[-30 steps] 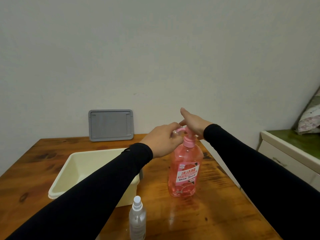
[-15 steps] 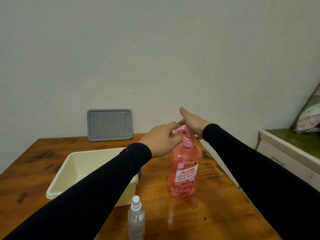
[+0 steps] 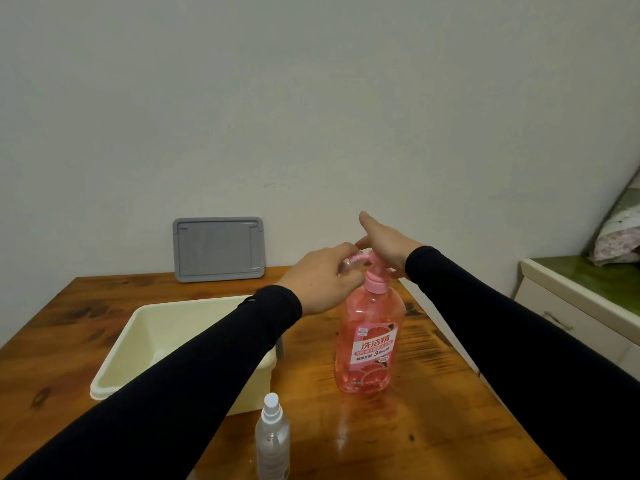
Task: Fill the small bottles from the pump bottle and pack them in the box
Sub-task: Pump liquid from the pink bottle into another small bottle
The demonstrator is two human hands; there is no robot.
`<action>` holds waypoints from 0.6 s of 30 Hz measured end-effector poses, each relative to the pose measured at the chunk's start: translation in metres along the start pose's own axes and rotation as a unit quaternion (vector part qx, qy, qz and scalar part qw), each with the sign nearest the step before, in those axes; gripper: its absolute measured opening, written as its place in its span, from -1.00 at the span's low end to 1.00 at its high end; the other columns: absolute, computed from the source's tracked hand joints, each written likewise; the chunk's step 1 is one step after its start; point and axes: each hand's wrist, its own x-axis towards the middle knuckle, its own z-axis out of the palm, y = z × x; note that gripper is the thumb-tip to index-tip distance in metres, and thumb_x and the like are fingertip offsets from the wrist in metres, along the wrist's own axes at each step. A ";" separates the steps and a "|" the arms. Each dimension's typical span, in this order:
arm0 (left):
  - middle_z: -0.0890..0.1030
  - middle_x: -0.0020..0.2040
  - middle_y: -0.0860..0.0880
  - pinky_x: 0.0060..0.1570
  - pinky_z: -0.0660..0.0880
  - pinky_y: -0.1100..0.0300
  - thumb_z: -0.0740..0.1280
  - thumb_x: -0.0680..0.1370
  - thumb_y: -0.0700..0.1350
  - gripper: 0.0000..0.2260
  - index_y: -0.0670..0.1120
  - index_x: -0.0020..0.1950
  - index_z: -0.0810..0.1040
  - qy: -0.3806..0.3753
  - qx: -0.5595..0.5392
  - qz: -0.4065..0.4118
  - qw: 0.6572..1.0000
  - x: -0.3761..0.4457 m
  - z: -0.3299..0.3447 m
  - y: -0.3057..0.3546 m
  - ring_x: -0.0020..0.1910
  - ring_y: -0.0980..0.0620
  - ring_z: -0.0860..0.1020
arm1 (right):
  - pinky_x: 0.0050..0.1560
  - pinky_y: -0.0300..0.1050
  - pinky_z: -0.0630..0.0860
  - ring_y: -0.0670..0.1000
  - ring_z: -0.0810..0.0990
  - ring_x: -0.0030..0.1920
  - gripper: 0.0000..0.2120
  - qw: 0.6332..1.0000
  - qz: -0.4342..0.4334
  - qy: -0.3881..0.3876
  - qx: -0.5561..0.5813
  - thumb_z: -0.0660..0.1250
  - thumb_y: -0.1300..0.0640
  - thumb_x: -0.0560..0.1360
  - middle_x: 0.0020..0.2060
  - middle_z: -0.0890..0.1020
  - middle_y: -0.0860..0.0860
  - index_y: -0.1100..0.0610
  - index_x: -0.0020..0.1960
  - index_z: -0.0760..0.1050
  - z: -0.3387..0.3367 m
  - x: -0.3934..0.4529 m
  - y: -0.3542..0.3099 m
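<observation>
A pink pump bottle of dish soap stands upright on the wooden table. My right hand lies on its pump head, fingers straight. My left hand curls round a small clear bottle held at the tip of the nozzle; my fingers hide most of it. A second small clear bottle with a white spray top stands upright near the table's front edge. The cream box sits open on the left, partly under my left forearm.
A grey lid leans against the wall at the back of the table. A white cabinet with a green top stands to the right, across a narrow gap from the table's right edge.
</observation>
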 end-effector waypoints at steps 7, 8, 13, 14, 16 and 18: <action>0.50 -0.14 0.17 -0.13 0.53 0.18 0.18 0.49 0.13 -0.69 0.12 0.22 0.42 -0.009 -0.002 -0.008 1.000 -0.005 0.010 -0.006 -0.16 0.18 0.51 | 0.19 0.03 0.32 0.11 0.48 0.11 -0.24 1.000 -0.005 0.014 -0.025 -0.18 -0.32 0.57 0.09 0.58 0.14 0.22 0.33 0.44 0.009 0.003 0.014; 0.50 -0.15 0.17 -0.14 0.52 0.19 0.19 0.50 0.12 -0.69 0.12 0.22 0.42 -0.012 -0.001 -0.009 1.000 -0.005 0.009 -0.006 -0.15 0.18 0.50 | 0.20 0.04 0.30 0.11 0.47 0.14 -0.25 1.000 -0.004 0.014 -0.024 -0.18 -0.32 0.57 0.15 0.56 0.15 0.22 0.34 0.43 0.008 0.002 0.013; 0.50 -0.12 0.19 -0.27 0.40 0.29 0.20 0.50 0.11 -0.68 0.13 0.25 0.41 -0.005 -0.012 -0.003 1.000 -0.001 0.000 -0.001 -0.15 0.19 0.49 | 0.14 -0.01 0.26 0.10 0.43 0.16 -0.24 1.000 -0.004 0.000 -0.009 -0.19 -0.32 0.56 -0.04 0.56 0.09 0.21 0.38 0.39 -0.001 0.000 0.001; 0.51 -0.11 0.18 -0.27 0.40 0.29 0.20 0.50 0.11 -0.68 0.13 0.25 0.42 -0.005 -0.013 -0.002 1.000 0.000 0.000 0.000 -0.15 0.18 0.50 | 0.15 -0.02 0.26 0.09 0.42 0.14 -0.25 1.000 -0.005 -0.001 -0.010 -0.19 -0.32 0.56 -0.04 0.56 0.08 0.21 0.39 0.38 -0.001 0.000 0.000; 0.51 -0.11 0.17 -0.26 0.42 0.29 0.19 0.50 0.11 -0.67 0.13 0.26 0.41 -0.003 -0.014 -0.005 1.000 -0.002 0.003 -0.002 -0.15 0.19 0.50 | 0.20 -0.01 0.30 0.09 0.45 0.15 -0.25 1.000 -0.010 0.004 -0.014 -0.19 -0.31 0.57 0.17 0.55 0.13 0.21 0.37 0.40 0.001 0.001 0.003; 0.51 -0.10 0.17 -0.21 0.47 0.26 0.18 0.50 0.12 -0.66 0.13 0.26 0.41 -0.002 -0.010 -0.008 1.000 -0.005 0.008 -0.005 -0.15 0.19 0.50 | 0.17 -0.02 0.38 0.05 0.52 0.05 -0.25 1.000 -0.016 0.009 -0.025 -0.18 -0.31 0.57 0.10 0.59 0.12 0.22 0.34 0.43 0.005 0.003 0.010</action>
